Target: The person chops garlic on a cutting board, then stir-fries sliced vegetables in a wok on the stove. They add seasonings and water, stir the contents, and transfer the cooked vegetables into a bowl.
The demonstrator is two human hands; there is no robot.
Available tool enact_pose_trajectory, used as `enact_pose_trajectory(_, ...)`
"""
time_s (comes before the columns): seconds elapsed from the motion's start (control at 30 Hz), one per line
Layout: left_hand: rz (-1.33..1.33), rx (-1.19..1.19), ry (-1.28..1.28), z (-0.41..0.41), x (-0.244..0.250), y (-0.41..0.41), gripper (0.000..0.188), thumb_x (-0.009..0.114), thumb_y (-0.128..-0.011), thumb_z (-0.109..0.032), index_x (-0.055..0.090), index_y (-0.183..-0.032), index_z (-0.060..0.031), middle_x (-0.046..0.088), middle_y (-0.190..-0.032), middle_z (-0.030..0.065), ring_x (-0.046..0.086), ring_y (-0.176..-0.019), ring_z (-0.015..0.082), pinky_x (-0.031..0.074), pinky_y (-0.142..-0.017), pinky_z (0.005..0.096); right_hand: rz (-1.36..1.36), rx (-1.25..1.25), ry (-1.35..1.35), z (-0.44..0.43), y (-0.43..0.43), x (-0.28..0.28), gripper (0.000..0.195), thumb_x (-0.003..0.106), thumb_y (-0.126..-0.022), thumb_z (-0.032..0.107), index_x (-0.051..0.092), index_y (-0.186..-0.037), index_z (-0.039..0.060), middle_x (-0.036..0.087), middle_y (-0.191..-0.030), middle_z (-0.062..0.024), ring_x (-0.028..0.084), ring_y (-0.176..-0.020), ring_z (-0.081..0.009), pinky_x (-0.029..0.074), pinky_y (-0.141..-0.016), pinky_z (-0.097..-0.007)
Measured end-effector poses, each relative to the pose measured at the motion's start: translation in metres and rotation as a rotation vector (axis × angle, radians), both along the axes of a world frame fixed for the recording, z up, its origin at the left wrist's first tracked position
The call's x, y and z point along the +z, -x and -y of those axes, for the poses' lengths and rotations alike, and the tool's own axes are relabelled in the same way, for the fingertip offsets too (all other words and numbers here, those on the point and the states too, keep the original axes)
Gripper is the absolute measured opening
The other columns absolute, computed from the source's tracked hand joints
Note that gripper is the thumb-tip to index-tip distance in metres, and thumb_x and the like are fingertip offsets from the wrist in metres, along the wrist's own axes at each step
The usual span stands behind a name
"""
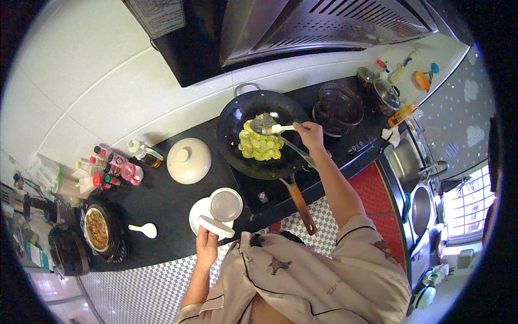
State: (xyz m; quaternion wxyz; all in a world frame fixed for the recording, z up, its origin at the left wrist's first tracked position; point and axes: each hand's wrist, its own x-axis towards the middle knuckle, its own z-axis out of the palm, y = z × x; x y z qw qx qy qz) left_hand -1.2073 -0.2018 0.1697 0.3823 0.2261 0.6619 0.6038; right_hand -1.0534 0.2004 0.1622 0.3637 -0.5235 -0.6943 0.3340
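Observation:
My right hand (309, 135) grips the short white handle of a small spoon (281, 128) above the wok (238, 109). In the wok lies a heap of pale green sliced vegetable (261, 146). A metal spatula (297, 150) leans in the wok, its blade on the food and its shaft passing below my right hand. My left hand (207, 245) holds a round white lid (216, 227) by its edge, close beside an open white canister (226, 204) with pale contents. A white plate (196, 212) sits partly under both.
A beige domed lid (189, 160) lies left of the wok. A white rice paddle (143, 230) and an open cooker with brown food (96, 229) are further left. Seasoning bottles (111, 162) line the wall. The wok's wooden handle (301, 208) juts over the counter edge. A dark pot (340, 105) stands right.

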Motion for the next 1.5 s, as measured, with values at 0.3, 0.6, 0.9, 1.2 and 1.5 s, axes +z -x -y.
enact_pose_trajectory(0.3, -0.121, -0.066, -0.05, 0.0, 0.004, -0.004, 0.024, 0.041, -0.091, -0.005, 0.049, -0.113, 0.0016, 0.059, -0.103, 0.0074, 0.055, -0.095, 0.0159, 0.045, -0.083, 0.0299, -0.257, 0.293, 0.065, 0.117, -0.005, 0.077, 0.018, 0.071, -0.076, 0.016, 0.061, -0.069, 0.0026, 0.045, -0.055, 0.004, 0.04, -0.048, -0.005, 0.031, -0.044, -0.0231)
enact_pose_trajectory(0.6, -0.2, -0.119, -0.162, 0.001, 0.002, -0.01, 0.03, 0.052, -0.08, -0.008, 0.048, -0.108, -0.0003, 0.057, -0.098, 0.0113, 0.058, -0.088, 0.0209, 0.046, -0.079, 0.0329, 0.0, 0.844, -0.411, 0.209, 0.019, 0.095, 0.018, 0.075, -0.067, 0.014, 0.06, -0.069, 0.0054, 0.05, -0.101, -0.0099, 0.051, -0.094, -0.0258, 0.045, -0.076, -0.0353)
enact_pose_trajectory(0.9, -0.293, -0.165, -0.118, -0.004, 0.023, -0.012, 0.023, 0.045, -0.084, -0.004, 0.049, -0.106, 0.0007, 0.059, -0.094, 0.0112, 0.059, -0.086, 0.0205, 0.047, -0.077, 0.0317, -0.094, 0.821, -0.22, 0.212, 0.024, 0.085, 0.018, 0.076, -0.068, 0.012, 0.059, -0.069, 0.0038, 0.05, -0.111, -0.0117, 0.05, -0.102, -0.0282, 0.043, -0.084, -0.0361)
enact_pose_trajectory(1.2, -0.135, -0.105, -0.015, -0.003, 0.011, -0.01, 0.023, 0.043, -0.094, -0.012, 0.048, -0.112, 0.0014, 0.059, -0.099, 0.0088, 0.057, -0.089, 0.0159, 0.046, -0.079, 0.0293, -0.506, 0.487, 0.44, 0.186, 0.008, 0.051, 0.008, 0.067, -0.08, 0.006, 0.062, -0.078, -0.0004, 0.052, -0.105, -0.0071, 0.055, -0.088, -0.0118, 0.049, -0.074, -0.0276)
enact_pose_trajectory(1.5, -0.052, -0.024, -0.014, 0.004, -0.006, -0.004, 0.03, 0.047, -0.096, -0.019, 0.048, -0.119, -0.0001, 0.057, -0.099, 0.0038, 0.051, -0.085, 0.0095, 0.043, -0.074, 0.0237, -0.076, 0.052, -0.07, 0.097, -0.024, 0.022, 0.014, 0.07, -0.078, 0.009, 0.058, -0.072, 0.0017, 0.055, -0.086, -0.0066, 0.057, -0.077, -0.0145, 0.048, -0.063, -0.029)
